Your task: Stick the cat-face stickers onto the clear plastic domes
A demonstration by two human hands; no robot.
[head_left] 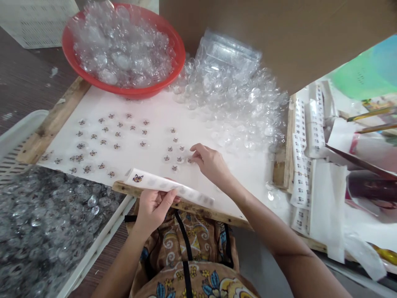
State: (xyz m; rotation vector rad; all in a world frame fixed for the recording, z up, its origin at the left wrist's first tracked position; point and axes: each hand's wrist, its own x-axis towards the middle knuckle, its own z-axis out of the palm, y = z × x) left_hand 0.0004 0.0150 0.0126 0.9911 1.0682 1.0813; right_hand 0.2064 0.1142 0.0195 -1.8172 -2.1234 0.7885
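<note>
floral cloth [198,252], left hand [156,207] pinching sticker strip [166,185], right hand [211,163] curled at disc [189,160]

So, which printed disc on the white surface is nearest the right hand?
The rightmost printed disc: it alone lies at the fingertips of the right hand.

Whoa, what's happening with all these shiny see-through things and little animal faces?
The left hand holds a white strip with an animal face printed near its end. The right hand's fingers are at one of the small face pictures on the white board. More face pictures lie spread out there. Clear pieces are heaped behind them and fill the red basin.
</note>
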